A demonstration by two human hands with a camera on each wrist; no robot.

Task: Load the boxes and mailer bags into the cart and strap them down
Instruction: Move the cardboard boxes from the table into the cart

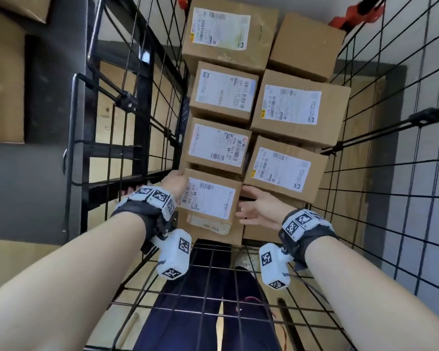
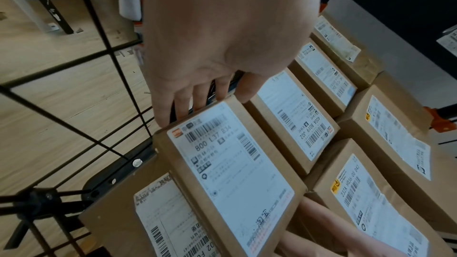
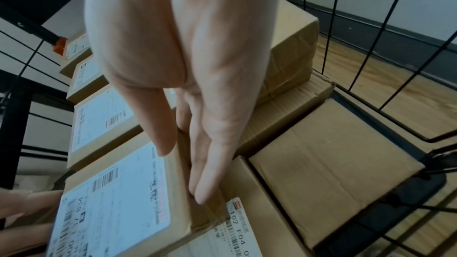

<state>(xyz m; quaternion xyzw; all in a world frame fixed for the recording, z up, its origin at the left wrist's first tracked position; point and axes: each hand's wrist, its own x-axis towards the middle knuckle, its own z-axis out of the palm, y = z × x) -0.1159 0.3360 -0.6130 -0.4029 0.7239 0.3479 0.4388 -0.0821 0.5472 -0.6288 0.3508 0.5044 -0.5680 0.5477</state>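
A small brown box (image 1: 209, 198) (image 2: 230, 173) (image 3: 116, 192) with a white shipping label lies on top of other boxes at the near end of the black wire cart (image 1: 142, 102). My left hand (image 1: 174, 183) (image 2: 205, 97) is at its left edge, fingers reaching straight down that side and thumb at the far corner. On the opposite side, my right hand (image 1: 254, 206) (image 3: 195, 163) lies flat against the box, thumb tip on the top edge. Beneath it a larger labelled box (image 1: 208, 228) (image 3: 242, 228) shows.
Several labelled boxes (image 1: 221, 148) (image 1: 281, 171) fill the cart in two rows running away from me. Wire walls (image 1: 390, 148) close both sides. Orange strap hooks (image 1: 355, 13) hang at the far end. Cardboard (image 1: 3, 72) sits outside on the left.
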